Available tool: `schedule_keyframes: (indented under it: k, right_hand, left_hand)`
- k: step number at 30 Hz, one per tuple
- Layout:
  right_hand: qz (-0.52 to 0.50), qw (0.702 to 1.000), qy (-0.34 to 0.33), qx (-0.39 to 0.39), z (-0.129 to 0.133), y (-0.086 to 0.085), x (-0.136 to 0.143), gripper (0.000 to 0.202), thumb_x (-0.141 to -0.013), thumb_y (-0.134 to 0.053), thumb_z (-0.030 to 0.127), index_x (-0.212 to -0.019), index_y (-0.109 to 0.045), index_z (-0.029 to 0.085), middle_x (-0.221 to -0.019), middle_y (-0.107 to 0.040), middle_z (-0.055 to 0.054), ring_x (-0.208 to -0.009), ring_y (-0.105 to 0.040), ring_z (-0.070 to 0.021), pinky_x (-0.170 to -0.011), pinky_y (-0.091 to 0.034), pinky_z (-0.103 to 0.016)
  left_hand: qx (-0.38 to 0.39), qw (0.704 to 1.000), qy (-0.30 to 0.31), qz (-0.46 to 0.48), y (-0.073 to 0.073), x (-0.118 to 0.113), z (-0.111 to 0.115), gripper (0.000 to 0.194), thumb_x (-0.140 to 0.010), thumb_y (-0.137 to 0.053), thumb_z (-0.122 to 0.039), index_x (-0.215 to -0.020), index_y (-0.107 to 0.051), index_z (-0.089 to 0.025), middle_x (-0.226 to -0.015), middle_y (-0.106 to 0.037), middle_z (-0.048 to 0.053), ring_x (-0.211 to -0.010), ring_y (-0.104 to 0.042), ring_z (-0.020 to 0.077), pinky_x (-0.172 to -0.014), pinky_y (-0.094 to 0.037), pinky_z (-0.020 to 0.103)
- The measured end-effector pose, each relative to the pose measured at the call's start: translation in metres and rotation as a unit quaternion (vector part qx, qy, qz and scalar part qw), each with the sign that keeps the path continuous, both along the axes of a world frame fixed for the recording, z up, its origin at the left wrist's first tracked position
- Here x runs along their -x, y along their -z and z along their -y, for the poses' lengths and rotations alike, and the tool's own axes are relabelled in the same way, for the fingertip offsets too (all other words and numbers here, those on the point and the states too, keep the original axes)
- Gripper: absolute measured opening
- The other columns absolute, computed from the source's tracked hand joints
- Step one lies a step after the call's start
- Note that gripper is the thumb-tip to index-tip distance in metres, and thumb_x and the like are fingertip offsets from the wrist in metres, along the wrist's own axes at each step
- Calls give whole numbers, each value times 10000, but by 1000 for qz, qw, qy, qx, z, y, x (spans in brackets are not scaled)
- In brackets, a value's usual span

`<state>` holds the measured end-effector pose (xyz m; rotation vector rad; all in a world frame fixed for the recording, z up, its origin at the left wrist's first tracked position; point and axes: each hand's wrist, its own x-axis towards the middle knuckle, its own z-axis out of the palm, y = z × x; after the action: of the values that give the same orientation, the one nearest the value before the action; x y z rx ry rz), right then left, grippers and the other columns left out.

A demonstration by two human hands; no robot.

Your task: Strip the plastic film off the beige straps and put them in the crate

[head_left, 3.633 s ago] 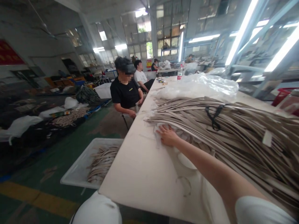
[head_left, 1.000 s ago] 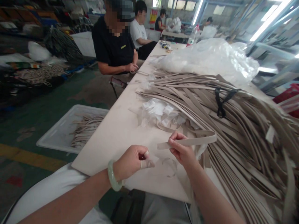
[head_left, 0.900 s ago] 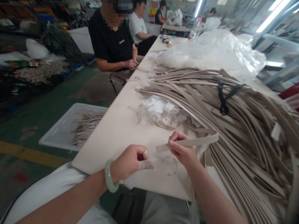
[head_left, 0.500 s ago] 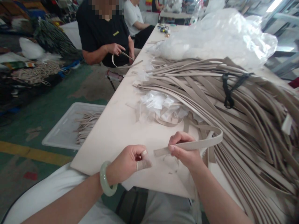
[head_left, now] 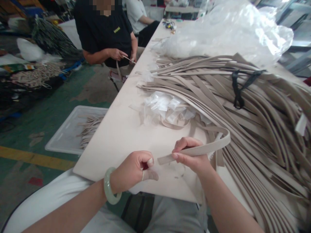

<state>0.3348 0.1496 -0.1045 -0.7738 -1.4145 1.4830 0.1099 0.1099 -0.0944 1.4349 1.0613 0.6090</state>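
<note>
Flat beige fabric strap (head_left: 212,147): free end now nearer our left hand (head_left: 128,170), within its reach.
Our right hand (head_left: 198,164) pinches it, four o'clock; left half-curled, seven o'clock, hold unclear.

Big clear plastic bag (head_left: 225,35) on the table (head_left: 116,129), far side. Small clutter (head_left: 169,25) at the table's far end, can't make out the items. Black-tee person (head_left: 102,29) sits at the left edge, white-tee person (head_left: 136,13) just beyond. White bin (head_left: 60,136) on the green floor (head_left: 59,100) beside the table, yellow stripe (head_left: 36,158) in front, red patch (head_left: 36,181) nearer. Far left: dark green bundle (head_left: 50,37), white sack (head_left: 30,50) beside it, cord heap (head_left: 36,74) nearer.
</note>
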Motion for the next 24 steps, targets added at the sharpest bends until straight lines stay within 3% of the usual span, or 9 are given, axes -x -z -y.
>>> schedule_keyframes:
  k: [15, 21, 24]
  right_hand:
    - [53, 998, -19, 21, 3, -8, 7, 185, -690, -813, 232, -679, -648, 151, -584, -595, 5, -502, -478, -82, -451, -339, -183]
    - [119, 987, -97, 38, 4, -7, 14, 262, -691, -822, 319, -658, -643, 132, -571, -556, 13, -517, -431, -73, -464, -303, -191]
    - [118, 976, -165, 83, 3, 1, 14, 346, -706, -794, 441, -821, -686, 133, -650, -561, 3, -565, -446, -90, -489, -314, -207]
  left_hand:
    - [115, 992, -19, 48, 2, 0, 0, 391, -683, -791, -412, -617, -532, -126, -637, -452, -36, -600, -409, 88, -549, -314, 219]
    - [62, 998, 4, -2, 6, -2, 0, 334, -736, -744, -387, -638, -554, -130, -675, -462, -26, -648, -428, 104, -602, -336, 234]
    - [63, 997, 28, -30, 6, -5, 2, 326, -766, -708, -382, -625, -556, -131, -681, -471, -23, -653, -430, 105, -608, -338, 235]
